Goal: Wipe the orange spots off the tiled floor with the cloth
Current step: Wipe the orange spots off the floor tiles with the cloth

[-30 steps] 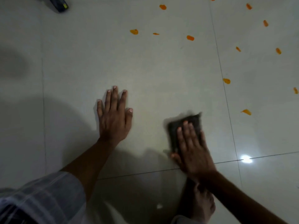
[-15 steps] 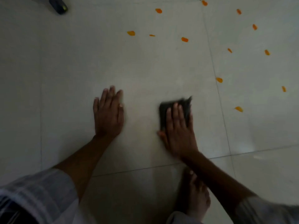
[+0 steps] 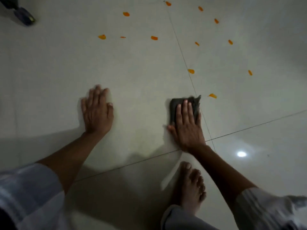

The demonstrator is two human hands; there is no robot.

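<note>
A dark folded cloth (image 3: 174, 107) lies flat on the pale tiled floor (image 3: 141, 67), pressed down by my right hand (image 3: 186, 125), whose fingers lie straight over it. My left hand (image 3: 97, 112) rests palm-down on the tile to the left, fingers together, holding nothing. Several orange spots dot the floor beyond the hands. The nearest orange spot (image 3: 213, 95) is just right of the cloth's far corner, not touching it. Another spot (image 3: 191, 71) sits on the grout line farther out.
My bare foot (image 3: 191, 185) stands on the tile below my right hand. A dark shoe-like object (image 3: 25, 17) lies at the far left top. Grout lines cross near my right wrist. A light reflection (image 3: 241, 154) shines on the right tile.
My right hand has slid the cloth to the right, toward the grout line and the nearest orange spot. My left hand stays planted flat on the tile.
</note>
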